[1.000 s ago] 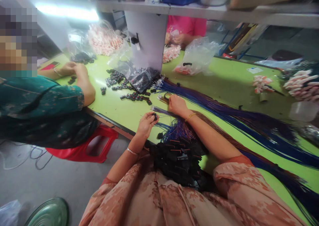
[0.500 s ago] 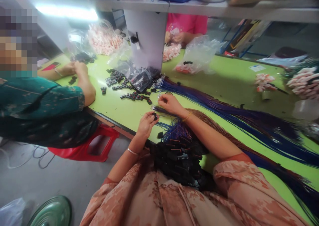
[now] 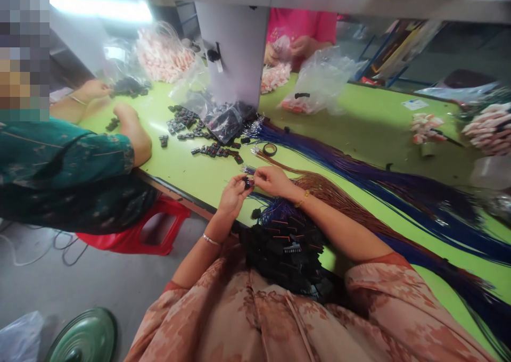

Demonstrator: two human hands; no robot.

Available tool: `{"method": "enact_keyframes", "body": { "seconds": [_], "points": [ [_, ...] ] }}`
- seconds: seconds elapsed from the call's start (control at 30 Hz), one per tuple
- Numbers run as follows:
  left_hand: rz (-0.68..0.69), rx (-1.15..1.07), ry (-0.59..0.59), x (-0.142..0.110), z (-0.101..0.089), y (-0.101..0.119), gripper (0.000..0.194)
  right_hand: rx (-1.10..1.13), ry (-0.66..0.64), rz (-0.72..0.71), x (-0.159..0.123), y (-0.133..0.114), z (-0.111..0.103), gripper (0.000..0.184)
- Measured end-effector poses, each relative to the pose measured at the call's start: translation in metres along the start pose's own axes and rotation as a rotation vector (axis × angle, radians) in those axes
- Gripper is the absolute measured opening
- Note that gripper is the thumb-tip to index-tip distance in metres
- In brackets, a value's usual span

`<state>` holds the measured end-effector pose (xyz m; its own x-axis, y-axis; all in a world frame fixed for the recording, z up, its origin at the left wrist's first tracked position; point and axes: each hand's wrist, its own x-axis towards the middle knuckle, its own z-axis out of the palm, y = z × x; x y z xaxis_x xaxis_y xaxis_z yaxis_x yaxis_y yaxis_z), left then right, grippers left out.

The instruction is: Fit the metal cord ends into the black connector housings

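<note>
Between the fingertips of my left hand [image 3: 233,194] is a small black connector housing [image 3: 248,182], held above the front edge of the table. My right hand [image 3: 273,182] is closed in a pinch right beside it, on what looks like a thin wire end; the fingers hide most of it. Brown wires [image 3: 331,189] with metal-tipped ends lie under and behind my right hand. Blue and purple wires [image 3: 275,207] run down to a heap of black connectors [image 3: 285,250] on my lap.
Loose black connectors [image 3: 217,150] and a plastic bag [image 3: 225,122] lie ahead, near a roll of black tape [image 3: 269,149]. Long blue wires [image 3: 359,173] stretch rightward. A co-worker's arm [image 3: 133,130] rests at left; another person in pink [image 3: 301,29] sits opposite.
My right hand has come from the brown wire ends toward me, to the connector in my left hand, uncovering the tape roll. The left co-worker's hands have moved apart, one reaching farther away.
</note>
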<state>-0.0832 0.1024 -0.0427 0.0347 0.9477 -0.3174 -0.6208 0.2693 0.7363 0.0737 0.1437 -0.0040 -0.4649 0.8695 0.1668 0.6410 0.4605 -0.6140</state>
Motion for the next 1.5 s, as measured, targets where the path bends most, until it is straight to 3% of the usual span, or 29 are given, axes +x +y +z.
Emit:
{"method": "enact_keyframes", "body": {
  "seconds": [0.47, 0.83, 1.03, 1.13, 1.2, 1.27, 1.33, 1.43, 1.5],
  "points": [
    [0.017, 0.029, -0.020, -0.001, -0.001, -0.001, 0.021, -0.077, 0.004, 0.041, -0.003, -0.002, 0.002, 0.023],
    [0.021, 0.095, 0.028, -0.004, 0.003, -0.002, 0.029, -0.084, -0.070, -0.086, -0.003, -0.002, -0.002, 0.019],
    [0.013, 0.158, 0.051, 0.000, 0.003, -0.002, 0.030, -0.060, -0.054, -0.030, -0.006, -0.002, 0.006, 0.017],
    [0.024, 0.207, 0.042, -0.005, 0.006, 0.001, 0.029, 0.038, -0.059, -0.036, -0.004, 0.001, -0.001, 0.019],
    [0.126, 0.317, 0.012, -0.016, 0.014, 0.002, 0.027, 0.116, -0.071, -0.032, 0.002, 0.005, -0.013, 0.022],
    [0.320, 0.526, -0.068, -0.035, 0.028, 0.002, 0.025, 0.147, -0.085, -0.005, 0.009, 0.006, -0.026, 0.023],
    [0.536, 0.822, -0.236, -0.058, 0.046, -0.004, 0.024, 0.125, -0.172, 0.005, 0.017, 0.003, -0.035, 0.021],
    [0.728, 1.182, -0.703, -0.089, 0.071, -0.020, 0.032, 0.015, -0.378, -0.052, 0.024, -0.013, -0.031, 0.015],
    [0.820, 1.319, -0.892, -0.100, 0.081, -0.032, 0.046, -0.104, -0.449, -0.053, 0.025, -0.026, -0.019, 0.014]
  ]
}}
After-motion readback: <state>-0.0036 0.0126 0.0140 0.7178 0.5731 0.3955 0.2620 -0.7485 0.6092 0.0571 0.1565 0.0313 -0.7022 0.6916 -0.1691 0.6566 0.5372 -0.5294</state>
